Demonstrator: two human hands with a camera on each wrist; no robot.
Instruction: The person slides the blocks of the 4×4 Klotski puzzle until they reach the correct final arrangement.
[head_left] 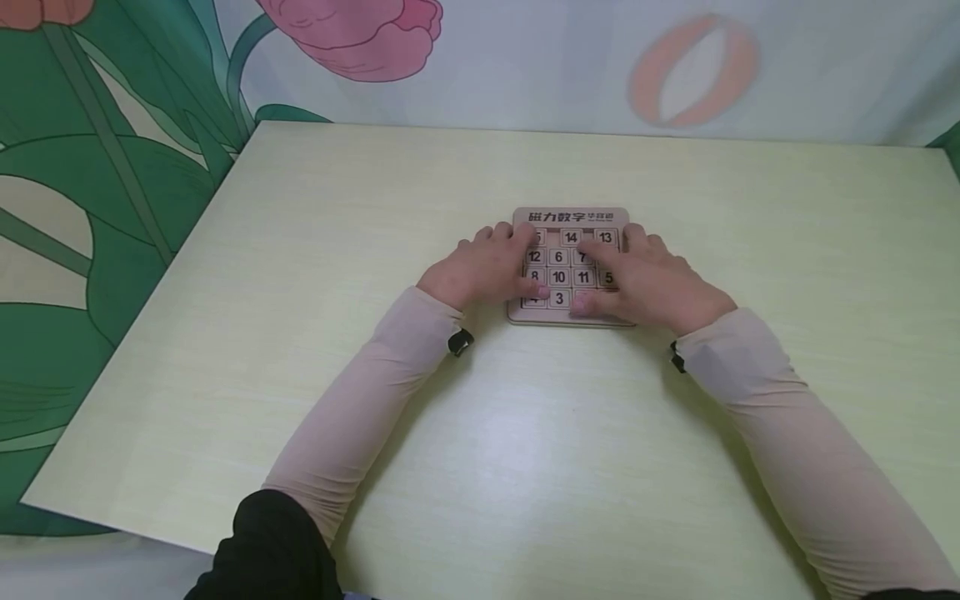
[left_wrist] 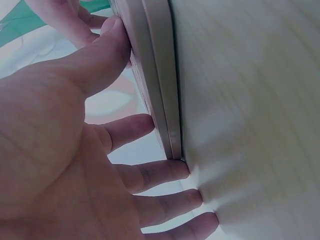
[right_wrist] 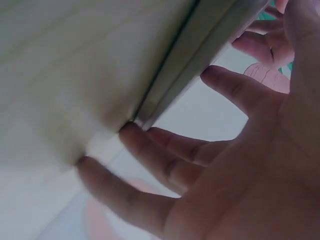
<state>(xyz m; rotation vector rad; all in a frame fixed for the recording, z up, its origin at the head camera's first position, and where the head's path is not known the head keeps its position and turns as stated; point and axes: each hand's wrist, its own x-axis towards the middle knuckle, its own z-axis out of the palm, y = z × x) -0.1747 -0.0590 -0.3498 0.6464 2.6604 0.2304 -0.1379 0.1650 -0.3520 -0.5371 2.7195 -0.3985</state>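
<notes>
A pinkish sliding number puzzle (head_left: pixel 570 218) lies flat on the table, with dark numbers on square tiles. In its top row the 14 tile (head_left: pixel 572 237) has a gap on each side. My left hand (head_left: pixel 483 268) rests at the puzzle's left side, index fingertip on the top-left tile and thumb over the lower-left tiles. From the right, my right hand (head_left: pixel 656 279) reaches over the board; its index fingertip is by the 7 tile and its thumb covers part of the bottom row. The wrist views show extended fingers, some touching the tabletop beside the puzzle's side edge (left_wrist: pixel 160 75).
The pale wooden table (head_left: pixel 450 467) extends around the puzzle, its left edge running diagonally. Behind it hangs a light backdrop (head_left: pixel 525 67) printed with flowers and green leaves. Dark bands (head_left: pixel 461 342) sit at both wrists.
</notes>
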